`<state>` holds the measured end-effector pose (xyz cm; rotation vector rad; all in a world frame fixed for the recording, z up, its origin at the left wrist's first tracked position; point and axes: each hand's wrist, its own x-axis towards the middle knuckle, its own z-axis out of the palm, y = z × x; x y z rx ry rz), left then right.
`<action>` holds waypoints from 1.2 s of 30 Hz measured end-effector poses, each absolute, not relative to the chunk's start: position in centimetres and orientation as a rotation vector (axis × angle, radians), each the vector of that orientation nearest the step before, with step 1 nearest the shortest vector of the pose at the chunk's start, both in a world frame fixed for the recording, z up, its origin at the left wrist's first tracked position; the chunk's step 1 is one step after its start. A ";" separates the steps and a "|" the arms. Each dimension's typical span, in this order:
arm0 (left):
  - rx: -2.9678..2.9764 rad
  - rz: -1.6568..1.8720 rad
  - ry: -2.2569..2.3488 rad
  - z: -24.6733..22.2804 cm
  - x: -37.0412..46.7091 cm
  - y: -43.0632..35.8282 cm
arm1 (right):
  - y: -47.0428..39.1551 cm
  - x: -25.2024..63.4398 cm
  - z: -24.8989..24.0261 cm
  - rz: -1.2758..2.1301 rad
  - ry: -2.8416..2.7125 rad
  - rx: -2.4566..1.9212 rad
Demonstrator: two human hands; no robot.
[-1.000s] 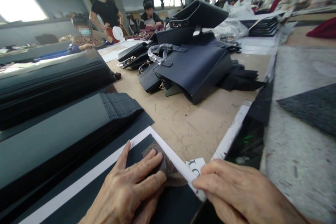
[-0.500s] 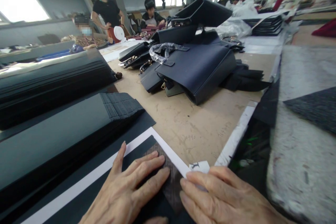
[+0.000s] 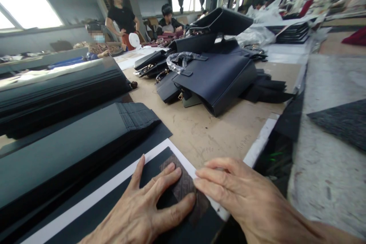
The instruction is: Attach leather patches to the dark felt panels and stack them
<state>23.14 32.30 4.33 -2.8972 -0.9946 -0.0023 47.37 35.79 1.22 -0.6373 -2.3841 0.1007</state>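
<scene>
My left hand [image 3: 151,202] lies spread on a dark panel [image 3: 85,225], its fingertips on a brown patterned strip [image 3: 183,187] near the panel's far corner. A white border [image 3: 100,190] runs along the panel's far and right sides. At the right-hand border, my right hand [image 3: 234,190] has its fingers pressed together, the tips touching the white edge. Its thumb is out of sight, and whatever those fingers may hold is hidden. The white tag seen earlier does not show now.
Stacked dark panels [image 3: 71,137] stand at the left, with a larger dark stack [image 3: 63,95] behind. Navy bags [image 3: 220,76] are piled farther back on the brown table [image 3: 197,133]. A grey speckled surface [image 3: 323,167] is at the right. Several people are in the background.
My right hand has moved up over the border, and the white tag is no longer visible. My left hand remains on the strip, its thumb stretched farther right. The view has shifted slightly.
</scene>
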 end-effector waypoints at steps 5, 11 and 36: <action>-2.852 -0.033 -1.126 3.4 23.7 32.3 | 35.8 47.7 0.4 -0.055 -2.422 -0.731; -2.933 -0.273 -1.278 3.3 23.3 32.2 | 34.3 48.1 -0.4 -0.120 -2.414 -0.796; -2.442 -0.453 -2.195 3.8 16.6 26.6 | 37.8 46.3 0.7 -0.610 -2.487 -0.277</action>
